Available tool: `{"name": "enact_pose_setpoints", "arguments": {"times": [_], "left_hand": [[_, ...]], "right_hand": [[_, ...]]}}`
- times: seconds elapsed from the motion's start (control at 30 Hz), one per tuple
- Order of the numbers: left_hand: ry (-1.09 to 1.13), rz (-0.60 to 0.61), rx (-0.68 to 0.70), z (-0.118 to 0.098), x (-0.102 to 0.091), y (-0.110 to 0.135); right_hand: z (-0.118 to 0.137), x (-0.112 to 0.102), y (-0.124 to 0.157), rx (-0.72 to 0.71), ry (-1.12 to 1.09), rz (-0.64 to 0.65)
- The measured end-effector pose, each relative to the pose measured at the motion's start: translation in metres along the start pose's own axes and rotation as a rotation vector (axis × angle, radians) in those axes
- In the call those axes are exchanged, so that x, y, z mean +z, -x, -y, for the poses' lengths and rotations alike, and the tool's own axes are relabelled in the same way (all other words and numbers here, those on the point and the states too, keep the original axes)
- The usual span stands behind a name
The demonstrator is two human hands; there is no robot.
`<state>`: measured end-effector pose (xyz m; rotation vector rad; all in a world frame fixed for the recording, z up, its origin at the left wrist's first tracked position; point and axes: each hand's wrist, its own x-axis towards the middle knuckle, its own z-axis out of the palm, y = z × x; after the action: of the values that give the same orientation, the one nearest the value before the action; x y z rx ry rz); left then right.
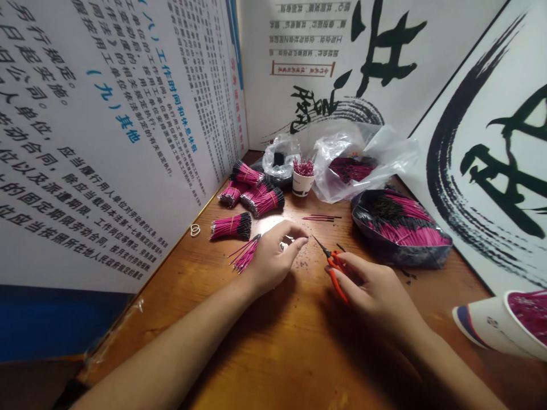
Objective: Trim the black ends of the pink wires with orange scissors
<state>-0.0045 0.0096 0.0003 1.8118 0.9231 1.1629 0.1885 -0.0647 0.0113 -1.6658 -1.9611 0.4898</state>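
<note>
My right hand (376, 285) grips small pointed scissors (338, 278) by their orange handles, and the blades look closed or nearly so. Their tip points at my left hand (276, 250), a short gap from its fingertips. Thumb and forefinger of that left hand are pinched together; a tiny dark speck shows there, too small to name. Beside my left wrist lie loose pink wires (244, 257), partly covered by the hand. Just behind them is a banded bundle of pink wires with black ends (231, 226). Small dark scraps (302, 263) are scattered between my hands.
More banded bundles (262, 199) lie farther back, near a paper cup of pink wires (303, 177) and a clear plastic bag (363, 165). A dark open bag of wires (401, 228) sits right. Another cup (491, 324) lies tilted at the right edge. Printed boards (128, 142) enclose the table.
</note>
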Motion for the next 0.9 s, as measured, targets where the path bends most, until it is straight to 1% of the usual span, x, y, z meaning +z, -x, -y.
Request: {"name": "enact_pose_setpoints", "arguments": {"times": [0.43,0.9], "left_hand": [[-0.002,0.016,0.002,-0.0015,-0.0003,-0.0001],[0.065,0.020,-0.040,-0.0014,0.0006,0.0003]], "right_hand": [[0.0035,0.0003,0.0011,-0.012,-0.017,0.021],[0.0031,0.0011,0.0013,-0.015,-0.034,0.050]]}}
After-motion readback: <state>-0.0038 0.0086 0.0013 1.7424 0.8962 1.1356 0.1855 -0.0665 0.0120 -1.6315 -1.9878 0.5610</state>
